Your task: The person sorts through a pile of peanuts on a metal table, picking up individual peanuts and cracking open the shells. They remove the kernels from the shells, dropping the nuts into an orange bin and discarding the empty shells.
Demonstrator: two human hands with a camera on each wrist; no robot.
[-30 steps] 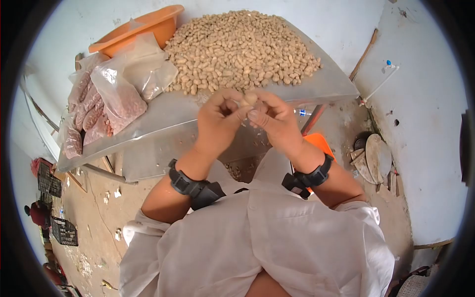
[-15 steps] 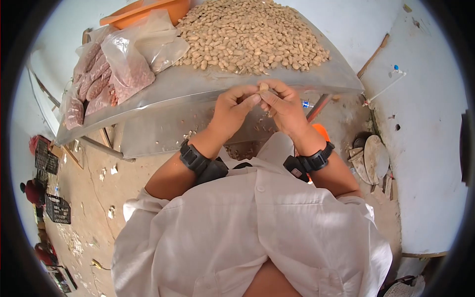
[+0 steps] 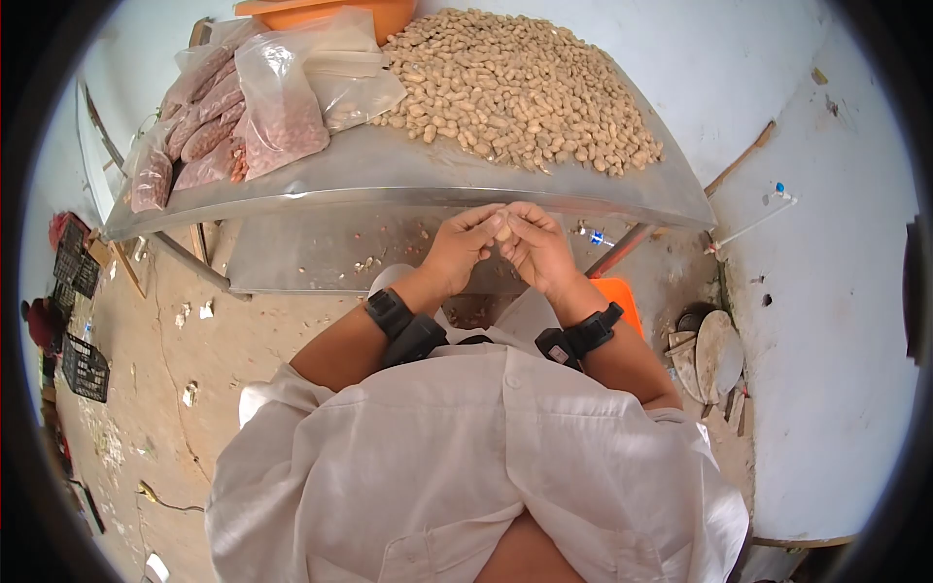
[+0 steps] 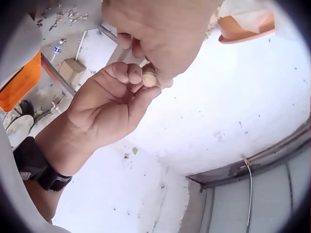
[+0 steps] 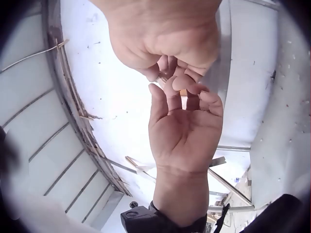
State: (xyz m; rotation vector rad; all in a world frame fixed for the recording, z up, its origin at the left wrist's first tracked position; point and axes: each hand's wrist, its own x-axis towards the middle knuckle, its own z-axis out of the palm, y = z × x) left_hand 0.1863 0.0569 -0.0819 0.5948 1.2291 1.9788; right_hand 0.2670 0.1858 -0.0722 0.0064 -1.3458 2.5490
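One unshelled peanut [image 3: 502, 229] is between both hands, just on the near side of the table's front edge. The left hand [image 3: 462, 251] pinches it from the left, thumb and forefinger together. From the other side the right hand [image 3: 539, 251] grips it with thumb and curled fingers. In the left wrist view the peanut's pale rounded end [image 4: 149, 77] shows at the fingertips. The right wrist view mostly hides it behind the fingers. Beyond the hands, a large heap of unshelled peanuts [image 3: 525, 92] lies on the metal table [image 3: 389, 170].
Clear plastic bags of reddish shelled peanuts [image 3: 282, 121] fill the table's left end, with an orange basin [image 3: 394, 17] behind. Below is a metal shelf [image 3: 321, 257] strewn with bits. An orange stool [image 3: 620, 296] stands by the right arm. Black crates [image 3: 86, 367] sit far left.
Both hands have come back from the heap's near edge toward the body, still together on the peanut. The head view has shifted, so the table's things sit farther right.
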